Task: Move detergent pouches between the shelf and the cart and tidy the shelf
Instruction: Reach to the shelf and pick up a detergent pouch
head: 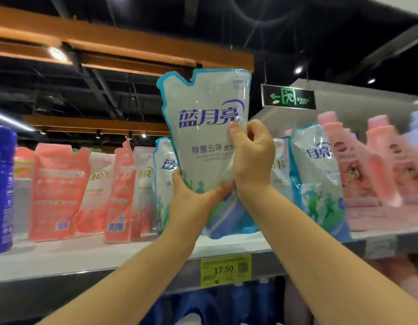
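Blue and white plastic, soft and full of liquid: the pouch (203,127) is upright in front of the shelf (86,256). Its lower end is close to the board, but I cannot tell if it touches. Both hands have it. The left hand (191,198) grips the lower left part, its fingers (217,191) curled around the front of the bag. The right hand (252,156) pinches the right edge at middle height, with the thumb on the front and the other fingers bent behind.

No cart is in view, so I cannot say for sure if the pouch is coming or going. I judge that it is being set into the row, because blue pouches (318,170) of the same kind stand at both sides of it. The place directly behind it is hidden.

To do this well, the bottom should go down first, flat on the board between the two neighbours, with the printed name to the front. The lower hand should carry the weight until the base stands, because a soft bag folds when it is held only by an edge. The pink pouches (58,191) at the left lean, and some show their back, so they may need turning afterwards. The pink bottles (351,165) at the right are near, and it is better not to push them.
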Demonstrator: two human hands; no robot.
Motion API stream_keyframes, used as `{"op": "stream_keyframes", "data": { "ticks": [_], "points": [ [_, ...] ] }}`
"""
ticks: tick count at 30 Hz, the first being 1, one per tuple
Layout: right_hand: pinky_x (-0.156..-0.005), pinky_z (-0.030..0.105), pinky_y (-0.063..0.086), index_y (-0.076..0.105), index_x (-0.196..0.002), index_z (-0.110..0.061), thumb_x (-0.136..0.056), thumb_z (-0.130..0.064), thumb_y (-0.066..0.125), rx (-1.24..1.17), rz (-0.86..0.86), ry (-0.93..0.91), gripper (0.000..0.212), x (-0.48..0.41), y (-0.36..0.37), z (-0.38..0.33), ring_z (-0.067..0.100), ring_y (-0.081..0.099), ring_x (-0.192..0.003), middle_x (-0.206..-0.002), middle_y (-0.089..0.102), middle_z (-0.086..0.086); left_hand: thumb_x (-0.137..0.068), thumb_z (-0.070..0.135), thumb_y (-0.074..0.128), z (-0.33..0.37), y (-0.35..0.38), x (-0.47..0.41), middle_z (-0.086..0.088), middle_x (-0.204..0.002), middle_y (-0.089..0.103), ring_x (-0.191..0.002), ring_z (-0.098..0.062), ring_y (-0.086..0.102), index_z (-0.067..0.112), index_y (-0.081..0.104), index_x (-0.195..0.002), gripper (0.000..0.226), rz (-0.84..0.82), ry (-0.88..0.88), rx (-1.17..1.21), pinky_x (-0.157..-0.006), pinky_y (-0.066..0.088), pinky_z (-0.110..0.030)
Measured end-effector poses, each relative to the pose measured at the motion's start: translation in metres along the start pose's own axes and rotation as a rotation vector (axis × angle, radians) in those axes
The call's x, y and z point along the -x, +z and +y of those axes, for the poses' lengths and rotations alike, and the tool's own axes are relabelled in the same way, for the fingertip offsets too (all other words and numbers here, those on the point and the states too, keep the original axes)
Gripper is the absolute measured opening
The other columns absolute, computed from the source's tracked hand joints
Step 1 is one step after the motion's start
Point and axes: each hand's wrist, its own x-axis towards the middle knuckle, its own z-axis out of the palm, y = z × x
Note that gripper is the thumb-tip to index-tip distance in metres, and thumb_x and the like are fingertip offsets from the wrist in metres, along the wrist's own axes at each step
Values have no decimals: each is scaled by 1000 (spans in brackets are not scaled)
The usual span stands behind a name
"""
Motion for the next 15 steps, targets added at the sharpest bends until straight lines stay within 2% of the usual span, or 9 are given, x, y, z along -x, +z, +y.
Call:
{"op": "stream_keyframes", "data": {
  "ticks": [2, 3, 5, 7, 8, 10, 11, 13, 15],
  "points": [
    [-58, 31, 38, 36, -61, -20, -89, -24, 61, 16, -137, -13, 38, 3, -14, -8, 9, 39, -59, -59, 42, -4, -40, 40, 86, -2, 1, 7, 14, -102, 61, -91, -3, 62, 33, 40, -113, 86, 78, 50, 26, -84, 52, -32],
    [-60, 30, 42, 40, -66, -20, -89, -27, 61, 39, -224, -6, 33, 6, -23, -12, 9, 45, -61, -63, 48, -4, -41, 39, 85, -1, 2, 11, 12, -101, 63, -87, -3, 64, 33, 42, -110, 82, 103, 78, 43, -81, 54, -33],
    [-70, 28, 51, 50, -80, -25, -83, -39, 65, 65, -399, 42, 22, 15, -42, -15, 11, 59, -74, -80, 60, -3, -53, 22, 89, 4, 7, 17, 9, -98, 65, -74, 2, 66, 30, 45, -105, 69, 138, 121, 83, -78, 55, -32],
    [-82, 29, 52, 54, -101, -28, -70, -48, 70, 115, -507, 91, 40, 23, -65, -17, 11, 64, -92, -98, 65, -5, -58, 19, 84, 16, 14, 26, 12, -91, 65, -68, 4, 65, 29, 47, -100, 58, 154, 158, 106, -76, 55, -31],
    [-84, 24, 50, 53, -108, -29, -67, -47, 74, 139, -535, 117, 49, 25, -78, -22, 6, 64, -95, -99, 67, -11, -55, 23, 85, 23, 19, 31, 12, -89, 66, -72, 0, 67, 30, 48, -97, 57, 154, 179, 104, -77, 55, -31],
    [-81, 15, 48, 53, -111, -33, -65, -36, 81, 159, -579, 191, 54, 23, -105, -36, -4, 64, -89, -90, 69, -19, -51, 34, 86, 37, 33, 44, 8, -92, 68, -83, -11, 68, 29, 53, -97, 57, 129, 207, 90, -79, 54, -34],
    [-79, 14, 48, 55, -110, -33, -65, -32, 82, 148, -605, 239, 53, 20, -122, -44, -5, 66, -87, -88, 71, -19, -50, 42, 82, 44, 41, 54, 8, -91, 70, -84, -11, 68, 28, 56, -97, 55, 105, 212, 103, -78, 53, -31],
    [-78, 18, 50, 56, -113, -31, -61, -30, 83, 106, -644, 335, 58, 18, -154, -60, 1, 68, -89, -94, 73, -13, -48, 55, 74, 53, 62, 76, 13, -83, 72, -78, -2, 68, 26, 60, -93, 55, 52, 197, 134, -72, 50, -23],
    [-82, 27, 54, 56, -118, -24, -57, -29, 82, 53, -589, 383, 66, 21, -193, -68, 12, 70, -93, -102, 73, -3, -48, 62, 77, 56, 90, 103, 16, -83, 72, -77, -1, 68, 26, 61, -93, 59, 15, 164, 125, -71, 51, -23]
  ]
}}
